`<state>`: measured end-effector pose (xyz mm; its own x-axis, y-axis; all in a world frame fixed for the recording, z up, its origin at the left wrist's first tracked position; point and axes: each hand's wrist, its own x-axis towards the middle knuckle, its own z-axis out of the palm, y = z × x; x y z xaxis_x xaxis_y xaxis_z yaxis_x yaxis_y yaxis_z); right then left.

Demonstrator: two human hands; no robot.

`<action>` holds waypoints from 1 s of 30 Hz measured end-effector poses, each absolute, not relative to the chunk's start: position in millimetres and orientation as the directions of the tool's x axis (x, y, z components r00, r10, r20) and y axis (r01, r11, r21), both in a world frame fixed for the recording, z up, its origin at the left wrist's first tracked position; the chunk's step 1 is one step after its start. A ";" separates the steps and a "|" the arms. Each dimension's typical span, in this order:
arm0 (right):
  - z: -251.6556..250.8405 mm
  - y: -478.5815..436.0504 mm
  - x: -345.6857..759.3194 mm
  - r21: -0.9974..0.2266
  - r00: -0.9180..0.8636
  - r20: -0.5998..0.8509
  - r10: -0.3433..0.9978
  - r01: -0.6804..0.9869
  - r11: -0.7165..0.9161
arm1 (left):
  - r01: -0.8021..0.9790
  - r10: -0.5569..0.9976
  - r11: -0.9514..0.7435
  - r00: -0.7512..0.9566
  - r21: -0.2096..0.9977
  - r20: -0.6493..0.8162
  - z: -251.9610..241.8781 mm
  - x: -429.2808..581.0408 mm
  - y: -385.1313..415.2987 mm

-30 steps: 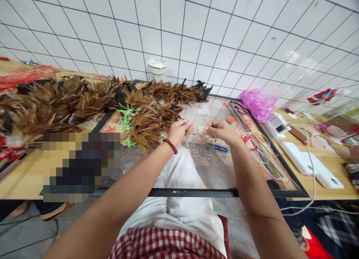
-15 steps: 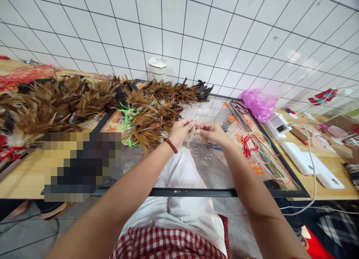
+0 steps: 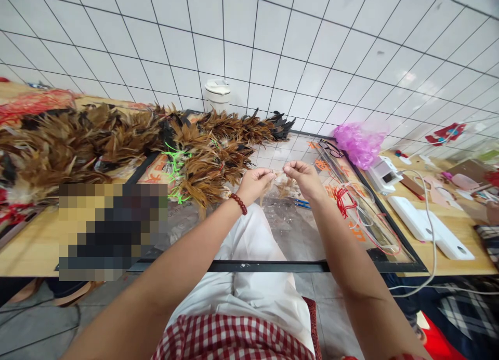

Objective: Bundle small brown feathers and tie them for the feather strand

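Note:
My left hand (image 3: 254,184), with a red bead bracelet (image 3: 237,203) at the wrist, is pinched over the glass tabletop on a small pale tuft that looks like feather. To its right, a small gap away, my right hand (image 3: 302,177) is also pinched; what sits between its fingertips is too small to make out. Light brown feathers (image 3: 287,187) lie on the glass between and below the hands. Bundles of brown feathers (image 3: 202,181) with bright green ties (image 3: 177,165) are left of my left hand. Blue tweezers or a similar thin tool (image 3: 302,203) rest beside my right wrist.
A white lidded cup (image 3: 217,95) stands by the tiled wall. Brown feather piles (image 3: 78,142) cover the left. At right are glasses (image 3: 331,148), a purple plastic bag (image 3: 360,143), red cord (image 3: 344,201), white devices (image 3: 444,232) and a cable. Another person's plaid sleeve (image 3: 487,240) shows far right.
My hands have moved apart, the right one shifting rightwards. The light tuft that was between them is no longer spanned by both hands.

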<state>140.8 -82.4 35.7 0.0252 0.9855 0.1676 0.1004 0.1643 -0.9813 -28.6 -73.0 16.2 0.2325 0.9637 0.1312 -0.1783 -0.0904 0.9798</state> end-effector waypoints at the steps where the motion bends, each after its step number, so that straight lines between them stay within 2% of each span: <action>1: 37.6 -83.8 143.3 -0.975 -0.019 0.182 0.983 0.124 0.183 | -0.226 0.973 -0.034 0.216 0.973 0.084 14.9 -28.4 -72.2; 4: 43.5 -88.8 147.0 -0.968 -0.218 0.144 0.965 0.172 0.184 | -0.340 0.971 0.113 0.237 0.934 -0.032 13.3 -28.4 -71.4; 6: 44.9 -90.3 144.9 -0.958 -0.265 0.152 0.952 0.199 0.209 | -0.366 0.953 0.172 0.296 0.915 -0.060 14.1 -28.6 -72.3; 12: 37.7 -85.1 132.8 -0.867 -0.118 0.369 0.922 0.313 0.387 | -0.352 0.916 0.261 0.384 0.899 -0.115 16.5 -28.8 -75.2; 16: 34.8 -83.3 130.4 -0.847 -0.091 0.406 0.909 0.336 0.412 | -0.323 0.907 0.253 0.408 0.912 -0.106 15.8 -28.8 -75.7; 19: 32.9 -82.4 130.2 -0.875 -0.075 0.373 0.925 0.303 0.377 | -0.297 0.899 0.233 0.428 0.926 -0.089 15.5 -28.7 -76.1; 22: 30.7 -81.7 132.0 -0.935 -0.044 0.267 0.963 0.231 0.270 | -0.275 0.900 0.213 0.429 0.938 -0.079 15.7 -29.4 -76.0; 25: 30.1 -83.1 134.5 -0.964 -0.089 0.173 0.981 0.190 0.187 | -0.243 0.886 0.211 0.457 0.947 -0.081 15.8 -30.7 -75.4; 30: 31.5 -85.9 131.8 -0.971 -0.173 0.192 0.966 0.112 0.213 | -0.253 0.869 0.206 0.491 0.945 -0.058 13.9 -30.4 -75.5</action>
